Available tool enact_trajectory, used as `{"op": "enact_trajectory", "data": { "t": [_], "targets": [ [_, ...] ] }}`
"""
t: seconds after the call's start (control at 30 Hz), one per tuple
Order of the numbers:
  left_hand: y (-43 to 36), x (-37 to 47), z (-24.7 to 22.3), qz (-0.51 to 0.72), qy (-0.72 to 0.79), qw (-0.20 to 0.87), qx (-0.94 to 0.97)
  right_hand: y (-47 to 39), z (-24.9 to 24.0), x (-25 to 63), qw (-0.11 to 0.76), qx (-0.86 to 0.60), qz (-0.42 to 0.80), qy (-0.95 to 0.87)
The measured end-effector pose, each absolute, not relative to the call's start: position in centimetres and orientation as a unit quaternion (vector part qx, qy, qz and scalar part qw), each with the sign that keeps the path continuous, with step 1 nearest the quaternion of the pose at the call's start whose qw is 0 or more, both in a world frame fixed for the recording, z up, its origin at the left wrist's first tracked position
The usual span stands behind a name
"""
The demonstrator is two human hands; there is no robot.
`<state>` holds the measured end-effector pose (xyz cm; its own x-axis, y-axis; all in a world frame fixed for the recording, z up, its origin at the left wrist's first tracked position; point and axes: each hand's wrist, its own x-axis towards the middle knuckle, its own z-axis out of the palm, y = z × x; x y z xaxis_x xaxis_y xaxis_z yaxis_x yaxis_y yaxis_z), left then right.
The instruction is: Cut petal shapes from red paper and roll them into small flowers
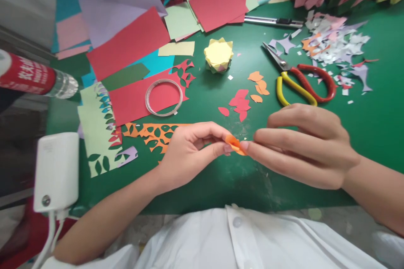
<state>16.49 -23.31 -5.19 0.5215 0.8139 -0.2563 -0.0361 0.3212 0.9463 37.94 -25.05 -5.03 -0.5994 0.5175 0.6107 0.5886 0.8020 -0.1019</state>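
Observation:
Between the thumb and index finger of my left hand [195,151] are small folded orange paper petals [235,143], pinched at one end. My right hand [303,147] meets their other end with its fingertips, the fingers closed together and its thumb mostly hidden. Just beyond the hands lie loose red paper petals [241,103] and several loose orange petals [259,86]. A small yellow layered paper flower [219,52] stands farther back. Scissors [293,73] with red and yellow handles rest partly open beyond my right hand.
A roll of clear tape [164,112] lies on a red paper strip [132,103]. Cut-out orange paper [154,134] is left of my hands. A utility knife [273,21], paper scraps [337,42], a bottle [34,77] and a white charger [57,168] surround the work area.

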Motion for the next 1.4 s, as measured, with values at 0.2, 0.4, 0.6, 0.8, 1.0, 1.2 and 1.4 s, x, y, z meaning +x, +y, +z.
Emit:
{"op": "enact_trajectory", "data": {
  "t": [0.2, 0.4, 0.6, 0.8, 1.0, 1.2, 1.4],
  "targets": [
    [-22.9, 16.4, -5.3, 0.232, 0.386, 0.78, 0.434, -24.2, -5.0, 37.8, 0.351, -0.224, -0.076, -0.906],
    [-22.8, 16.5, -5.3, 0.204, 0.38, 0.804, 0.409, -24.1, -5.1, 37.6, 0.351, -0.218, -0.044, -0.909],
    [-22.9, 16.2, -5.0, 0.205, 0.371, 0.785, 0.452, -24.1, -5.2, 37.6, 0.363, -0.22, -0.014, -0.905],
    [-23.2, 16.0, -5.0, 0.229, 0.374, 0.698, 0.566, -24.2, -5.6, 37.5, 0.366, -0.222, -0.028, -0.903],
    [-23.4, 16.1, -5.1, 0.251, 0.371, 0.665, 0.598, -24.2, -6.3, 37.3, 0.38, -0.229, -0.023, -0.896],
    [-23.5, 16.0, -5.2, 0.255, 0.367, 0.655, 0.61, -24.2, -5.8, 37.3, 0.375, -0.225, -0.017, -0.899],
    [-23.4, 16.0, -4.9, 0.209, 0.379, 0.661, 0.613, -24.0, -5.6, 37.4, 0.364, -0.208, -0.02, -0.907]
  ]
}}
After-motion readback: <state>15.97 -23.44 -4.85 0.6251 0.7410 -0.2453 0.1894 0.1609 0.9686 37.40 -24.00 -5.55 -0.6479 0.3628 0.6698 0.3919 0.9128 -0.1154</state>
